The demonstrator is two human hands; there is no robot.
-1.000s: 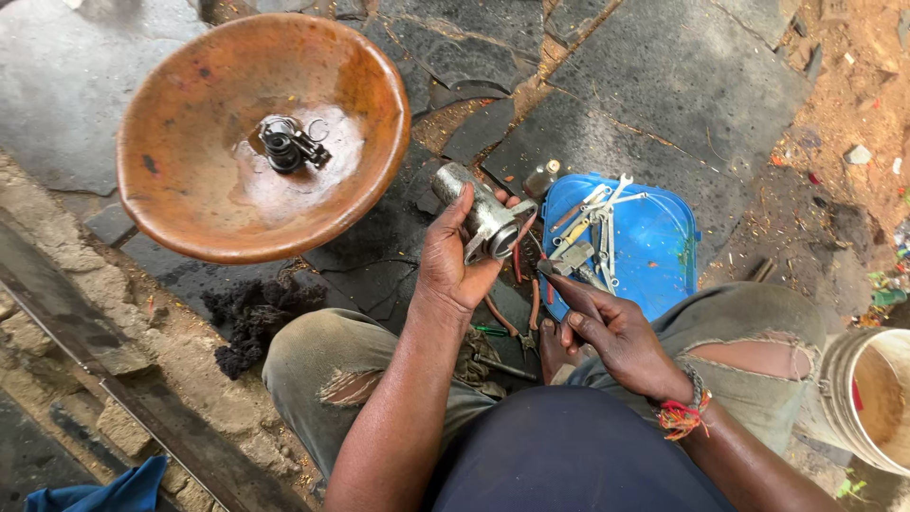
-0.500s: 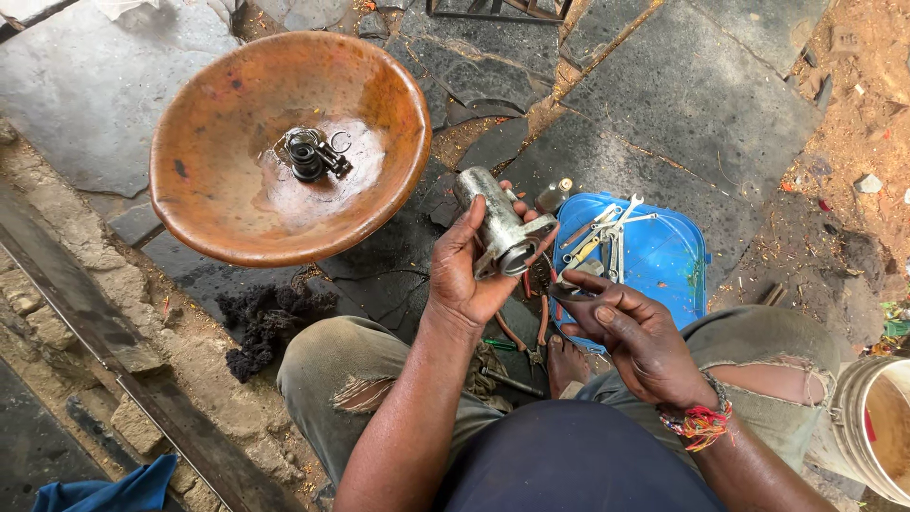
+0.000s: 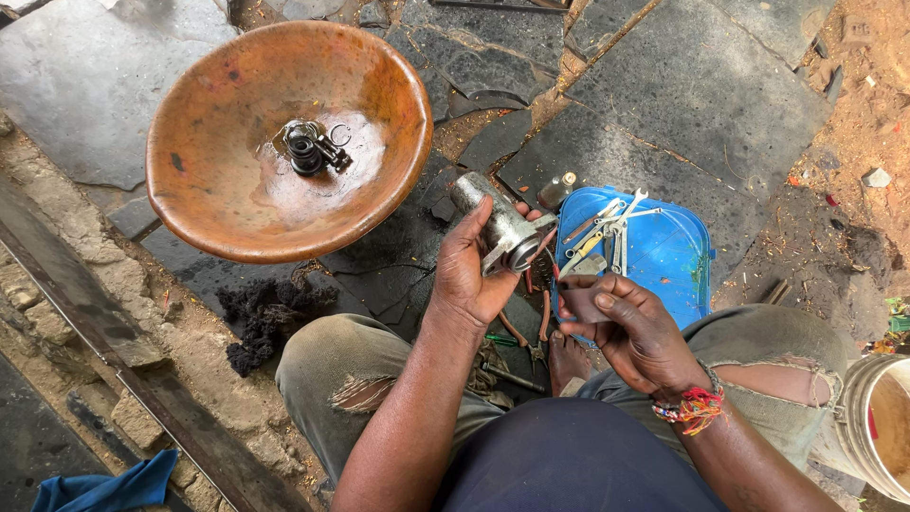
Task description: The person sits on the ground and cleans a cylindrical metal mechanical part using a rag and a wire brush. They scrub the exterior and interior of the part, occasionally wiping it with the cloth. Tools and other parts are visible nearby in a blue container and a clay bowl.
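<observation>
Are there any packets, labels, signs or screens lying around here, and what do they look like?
No labels, signs or screens show.
Small bottle: upright on the stone floor beside the blue tray, dark with a pale cap; any label is too small to tell.
White bucket: at the lower right edge, round, plain.

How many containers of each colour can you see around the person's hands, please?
Rust-brown bowl: 1
Blue tray: 1
Pale bucket: 1
Total: 3
The left hand holds a metal cylinder between the bowl and the tray.
</observation>
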